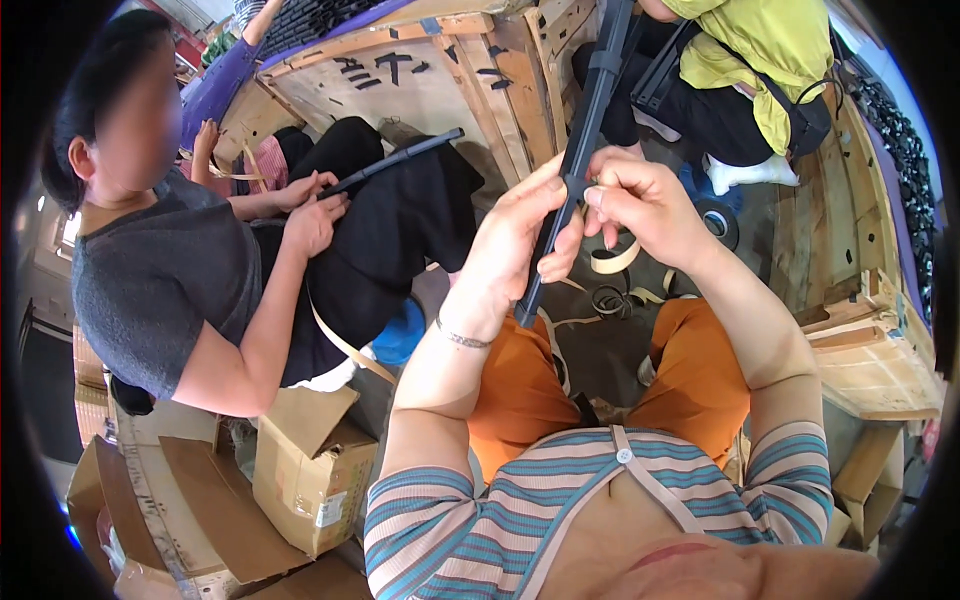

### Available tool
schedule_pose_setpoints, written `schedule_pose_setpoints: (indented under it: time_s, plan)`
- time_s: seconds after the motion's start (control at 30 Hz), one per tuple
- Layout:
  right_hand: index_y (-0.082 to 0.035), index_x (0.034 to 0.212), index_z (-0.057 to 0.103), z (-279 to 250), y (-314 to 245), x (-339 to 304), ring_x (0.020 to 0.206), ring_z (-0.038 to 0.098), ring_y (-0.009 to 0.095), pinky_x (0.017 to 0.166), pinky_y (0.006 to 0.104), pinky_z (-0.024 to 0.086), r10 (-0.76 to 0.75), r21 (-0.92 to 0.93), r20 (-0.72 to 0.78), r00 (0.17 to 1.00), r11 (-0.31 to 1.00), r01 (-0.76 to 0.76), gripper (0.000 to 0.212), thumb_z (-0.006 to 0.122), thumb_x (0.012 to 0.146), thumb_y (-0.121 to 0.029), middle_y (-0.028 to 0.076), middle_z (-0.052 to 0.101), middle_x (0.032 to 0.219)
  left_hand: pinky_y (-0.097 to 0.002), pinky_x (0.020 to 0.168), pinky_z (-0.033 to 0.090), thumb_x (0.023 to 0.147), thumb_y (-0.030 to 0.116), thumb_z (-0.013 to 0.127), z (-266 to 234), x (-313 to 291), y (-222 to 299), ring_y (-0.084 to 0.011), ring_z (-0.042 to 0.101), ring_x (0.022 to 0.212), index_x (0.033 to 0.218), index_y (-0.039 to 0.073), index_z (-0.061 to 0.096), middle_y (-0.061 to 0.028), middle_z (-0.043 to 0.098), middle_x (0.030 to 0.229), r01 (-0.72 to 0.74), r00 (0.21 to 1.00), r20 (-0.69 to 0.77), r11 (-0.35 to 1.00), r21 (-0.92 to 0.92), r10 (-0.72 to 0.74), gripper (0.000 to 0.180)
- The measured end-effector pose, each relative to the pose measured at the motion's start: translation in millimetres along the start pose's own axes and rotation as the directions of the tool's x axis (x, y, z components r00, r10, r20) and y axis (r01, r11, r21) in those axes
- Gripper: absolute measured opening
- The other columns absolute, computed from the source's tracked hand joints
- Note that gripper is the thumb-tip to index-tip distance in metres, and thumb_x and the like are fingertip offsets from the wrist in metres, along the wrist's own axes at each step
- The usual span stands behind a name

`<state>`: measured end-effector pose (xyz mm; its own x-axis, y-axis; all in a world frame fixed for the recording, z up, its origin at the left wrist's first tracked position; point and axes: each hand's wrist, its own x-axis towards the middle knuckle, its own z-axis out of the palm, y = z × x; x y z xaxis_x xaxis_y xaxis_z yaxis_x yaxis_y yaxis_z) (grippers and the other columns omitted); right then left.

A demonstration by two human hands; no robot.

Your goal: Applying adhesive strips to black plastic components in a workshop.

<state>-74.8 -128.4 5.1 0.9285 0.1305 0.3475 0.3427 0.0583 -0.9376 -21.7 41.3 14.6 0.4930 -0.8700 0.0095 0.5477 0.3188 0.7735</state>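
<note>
My left hand (525,228) is wrapped round a long dark grey bar (592,100), which looks like several thin lengths laid together. The bar slants from my lap up to the top of the view. Against its middle, my right hand (645,203) pinches a narrow cream tape (616,263). A loop of that tape curls down below the fingers. Where the tape meets the bar is partly hidden by my fingers.
On the left, a seated person (170,290) holds a similar dark bar (400,158). Another person in a yellow-green top (755,60) sits at upper right. Wooden crates (400,70) stand ahead; a cardboard box (310,480) sits lower left. Tape curls (610,300) lie on the floor.
</note>
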Motion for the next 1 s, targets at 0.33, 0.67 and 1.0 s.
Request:
schedule_pose_setpoints:
  time_s: [0.33, 0.67, 1.0]
  plan:
    - [-0.002, 0.082, 0.053, 0.8, -7.2, -5.1, 0.055, 0.058, 0.011, 0.048, 0.0216, 0.047, 0.36, 0.189, -0.025, 0.932, 0.918, -0.35, 0.017, 0.059, 0.084, -0.018, 0.005, 0.057, 0.065, -0.0195, 0.033, 0.024, 0.092, 0.021, 0.038, -4.8, 0.9, -0.7, -0.0084, 0.032, 0.034, 0.134, 0.012, 0.034, -0.0025, 0.043, 0.054, 0.051, 0.998, 0.023, 0.998, -0.037, -0.05, 0.043]
    - [0.001, 0.093, 0.056, -3.9, -3.3, 7.8, 0.05, 0.044, 0.004, 0.041, 0.0174, 0.029, 0.382, 0.072, -0.101, 0.919, 0.924, -0.376, 0.027, 0.058, 0.087, -0.025, -0.001, 0.05, 0.063, -0.0188, 0.038, 0.032, 0.092, 0.014, 0.041, -6.0, 7.3, -13.6, -0.0064, 0.039, 0.039, 0.135, 0.011, 0.036, -0.0014, 0.047, 0.054, -0.044, 0.984, -0.141, 0.923, 0.383, 0.105, 0.042]
    - [-0.001, 0.091, 0.058, -14.4, -2.7, -4.6, 0.052, 0.042, 0.003, 0.047, 0.019, 0.033, 0.109, -0.142, -0.206, 0.972, 0.98, -0.14, 0.019, 0.057, 0.087, -0.02, -0.003, 0.05, 0.063, -0.0178, 0.042, 0.033, 0.093, 0.029, 0.046, -7.7, 2.1, -13.4, -0.0048, 0.04, 0.044, 0.093, 0.001, 0.053, 0.0012, 0.047, 0.057, 0.103, 0.983, -0.182, 0.725, 0.681, 0.032, 0.029]
